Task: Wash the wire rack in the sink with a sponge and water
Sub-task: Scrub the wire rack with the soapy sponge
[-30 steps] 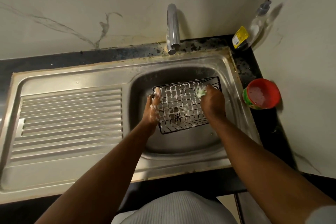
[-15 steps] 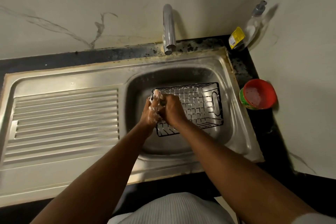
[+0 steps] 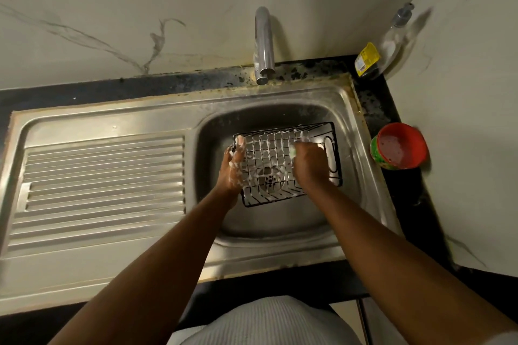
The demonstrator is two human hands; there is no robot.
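Observation:
A black wire rack point(image 3: 269, 159), foamy with soap, sits in the steel sink basin point(image 3: 280, 221). My left hand point(image 3: 234, 168), covered in suds, grips the rack's left edge. My right hand point(image 3: 309, 166) is curled round a green sponge point(image 3: 293, 151) and presses it on the right half of the rack's grid. Only a sliver of the sponge shows past my fingers. The drain shows through the wires. No water runs from the tap point(image 3: 263, 45).
A ribbed steel drainboard point(image 3: 103, 185) lies left of the basin. A red and green tub of dish soap point(image 3: 399, 145) stands on the black counter at the right. A clear pump bottle point(image 3: 384, 45) leans in the back right corner.
My right hand with the sponge swept from the rack's right side to its left end beside my left hand, then back to the right. My left hand kept its hold.

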